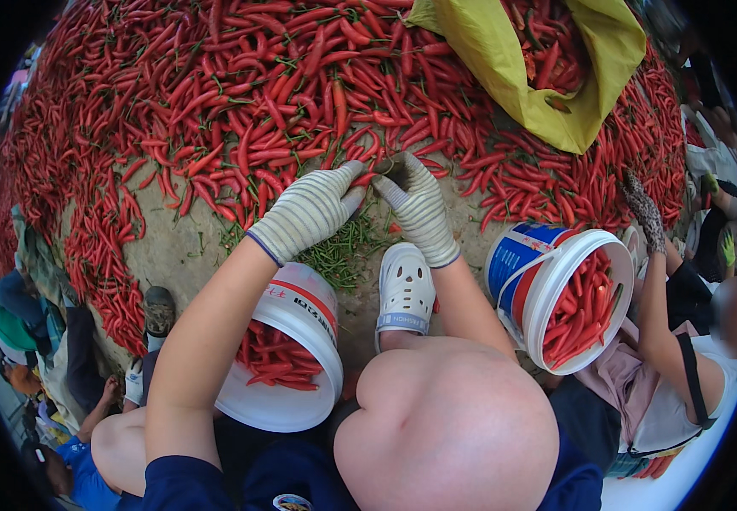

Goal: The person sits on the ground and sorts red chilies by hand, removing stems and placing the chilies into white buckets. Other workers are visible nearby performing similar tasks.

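My left hand (307,207) wears a white knit glove with grey stripes. Between its thumb and fingers it pinches a red chili pepper (364,179). My right hand (420,207), gloved alike with dark-stained fingertips, closes on the pepper's other end, where the stem is mostly hidden by the fingers. Under both hands lies a heap of green chili stems (343,252) on the ground. Close to my left forearm, a white plastic bucket (304,409) tilts towards me, with red chilies (279,361) inside.
A large pile of red chilies (234,83) spreads ahead. An open yellow sack (489,57) holding chilies stands at upper right. My white clog (405,287) rests between the buckets. A co-worker's patterned glove (644,207) is beside the blue-and-white bucket (525,255) of chilies. Other people sit at left.
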{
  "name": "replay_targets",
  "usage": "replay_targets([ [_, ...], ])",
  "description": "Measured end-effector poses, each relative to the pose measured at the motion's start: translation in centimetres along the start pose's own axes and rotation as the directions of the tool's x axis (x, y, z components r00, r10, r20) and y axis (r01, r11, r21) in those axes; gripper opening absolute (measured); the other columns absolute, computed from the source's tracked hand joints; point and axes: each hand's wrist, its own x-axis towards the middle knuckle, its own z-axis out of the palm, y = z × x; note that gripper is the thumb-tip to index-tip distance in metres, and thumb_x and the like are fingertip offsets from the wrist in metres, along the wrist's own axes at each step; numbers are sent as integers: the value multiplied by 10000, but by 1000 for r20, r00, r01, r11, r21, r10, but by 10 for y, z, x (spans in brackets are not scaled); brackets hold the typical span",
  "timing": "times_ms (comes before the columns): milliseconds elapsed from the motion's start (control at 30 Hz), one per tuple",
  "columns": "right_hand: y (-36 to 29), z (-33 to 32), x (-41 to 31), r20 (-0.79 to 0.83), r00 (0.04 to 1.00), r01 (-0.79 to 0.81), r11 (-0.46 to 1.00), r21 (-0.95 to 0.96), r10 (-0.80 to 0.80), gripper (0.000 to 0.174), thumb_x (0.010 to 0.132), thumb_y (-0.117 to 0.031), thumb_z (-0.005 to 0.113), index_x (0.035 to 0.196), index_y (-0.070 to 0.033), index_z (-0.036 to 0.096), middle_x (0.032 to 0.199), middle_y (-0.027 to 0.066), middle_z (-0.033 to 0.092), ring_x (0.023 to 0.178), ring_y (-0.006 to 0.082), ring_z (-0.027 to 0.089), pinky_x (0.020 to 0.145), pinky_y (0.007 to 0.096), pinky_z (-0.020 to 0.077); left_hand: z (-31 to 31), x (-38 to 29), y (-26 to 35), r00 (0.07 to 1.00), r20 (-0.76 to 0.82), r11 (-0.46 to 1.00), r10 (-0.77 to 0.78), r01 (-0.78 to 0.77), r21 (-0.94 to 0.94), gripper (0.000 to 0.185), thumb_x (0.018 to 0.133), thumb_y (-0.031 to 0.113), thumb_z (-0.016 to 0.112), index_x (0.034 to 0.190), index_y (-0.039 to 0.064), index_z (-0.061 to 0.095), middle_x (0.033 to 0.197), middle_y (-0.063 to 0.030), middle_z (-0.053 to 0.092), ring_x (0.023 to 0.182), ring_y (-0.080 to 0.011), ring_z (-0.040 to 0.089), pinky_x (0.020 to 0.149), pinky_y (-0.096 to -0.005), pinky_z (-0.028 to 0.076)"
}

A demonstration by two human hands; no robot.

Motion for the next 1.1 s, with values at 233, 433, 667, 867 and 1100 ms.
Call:
replay_targets([
  [233,45,-29,-2,224,972,14,926,-377,77,211,899,-186,656,1022,-19,619,914,104,649,835,246,630,794,370,504,-4,10,2,989,24,873,-147,141,-467,334,976,170,529,1264,3,502,803,-62,641,704,-110,615,680,-277,514],
  [433,36,-5,40,175,985,156,381,-911,14,310,820,-250,690,1009,-16,614,945,180,595,904,363,578,836,473,460,-4,19,-55,938,-45,824,-343,278,-493,487,912,260,583,1309,8,456,1026,-189,639,921,-260,631,823,-349,495],
  [667,32,-25,111,4,979,-21,-119,-993,-206,354,737,-300,755,1012,-98,663,1057,132,584,1019,334,548,856,500,442,4,27,-38,931,-41,848,-362,311,-430,419,890,339,632,1134,2,581,963,-170,647,889,-256,614,829,-358,481],
  [867,27,-3,45,18,970,150,539,-829,-242,274,754,-203,735,905,-8,617,837,202,616,805,370,613,734,443,494,15,19,-40,939,-117,796,-325,204,-570,377,906,276,640,1181,23,593,1028,-151,672,963,-224,630,887,-330,480],
  [1100,21,2,7,-8,961,-275,953,128,278,317,933,-198,589,1140,31,515,930,92,648,786,161,619,707,299,520,17,22,-27,954,-26,818,-298,241,-523,316,923,247,627,1164,49,577,839,-30,608,743,-97,551,672,-257,454],
])
